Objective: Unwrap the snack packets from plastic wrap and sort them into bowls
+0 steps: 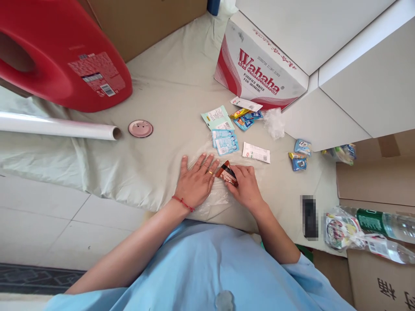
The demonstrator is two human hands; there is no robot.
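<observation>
My left hand [197, 180] lies flat with its fingers stretched out, on a sheet or bag of transparent plastic [214, 199]. A ring and a red bracelet are on it. My right hand [245, 185] pinches the right end of a small brown-and-red snack packet [227, 172], which is partly hidden by the fingers. The packet's left end is close to my left fingertips. Just beyond the hands are light-blue sachets [225, 141], a pale green packet [217, 118] and a white-and-pink sachet [256, 152].
Yellow and blue wrapped snacks [245, 120] and crumpled plastic [274, 123] lie by the Wahaha carton [259, 65]. More small packets [300, 154] are to the right, near plastic bottles [385, 222]. At left stand a red jug [81, 65], a white roll [58, 126] and a round badge [140, 128].
</observation>
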